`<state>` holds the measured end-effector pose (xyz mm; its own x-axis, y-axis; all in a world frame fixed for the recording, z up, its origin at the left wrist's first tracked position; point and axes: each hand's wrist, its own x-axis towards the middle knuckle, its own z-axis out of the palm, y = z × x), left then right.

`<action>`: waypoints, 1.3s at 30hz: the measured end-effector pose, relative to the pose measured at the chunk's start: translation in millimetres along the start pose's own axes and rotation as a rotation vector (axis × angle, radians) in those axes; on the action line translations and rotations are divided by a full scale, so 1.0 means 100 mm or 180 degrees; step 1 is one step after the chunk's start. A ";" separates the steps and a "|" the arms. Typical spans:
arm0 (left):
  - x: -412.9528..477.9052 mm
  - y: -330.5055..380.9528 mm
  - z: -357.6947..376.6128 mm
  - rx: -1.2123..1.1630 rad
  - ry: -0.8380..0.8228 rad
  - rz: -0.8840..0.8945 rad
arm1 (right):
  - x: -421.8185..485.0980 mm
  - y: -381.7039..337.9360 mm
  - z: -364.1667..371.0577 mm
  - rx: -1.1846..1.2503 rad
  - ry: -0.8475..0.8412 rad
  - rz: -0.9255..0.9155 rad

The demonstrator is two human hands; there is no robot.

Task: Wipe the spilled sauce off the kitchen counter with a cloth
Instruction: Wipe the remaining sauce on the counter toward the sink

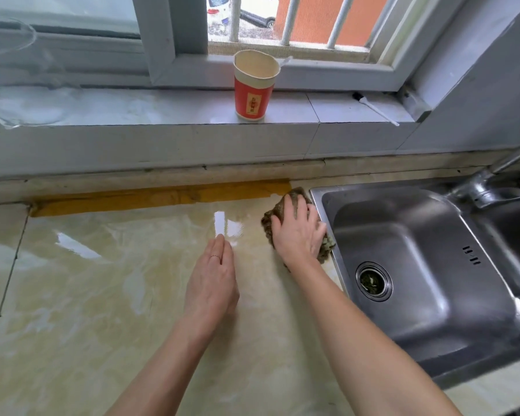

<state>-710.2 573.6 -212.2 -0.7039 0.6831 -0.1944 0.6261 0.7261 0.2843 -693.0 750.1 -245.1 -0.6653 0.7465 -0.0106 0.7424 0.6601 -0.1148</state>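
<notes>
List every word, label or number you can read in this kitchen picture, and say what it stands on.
Red and cream paper cup on the window ledge: yellow label with red characters, too blurred to read.
White car outdoors: blue number plate, too small to read.
No text can be read anywhere.
</notes>
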 end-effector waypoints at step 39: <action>0.00 -0.09 0.14 -0.0275 0.0151 0.0107 | -1.57 0.61 0.11 0.0087 0.0587 0.0374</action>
<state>-710.7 568.0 -227.5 -0.6993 0.7011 -0.1393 0.6199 0.6918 0.3703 -544.1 672.3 -261.7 -0.5469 0.8225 0.1562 0.8099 0.5670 -0.1503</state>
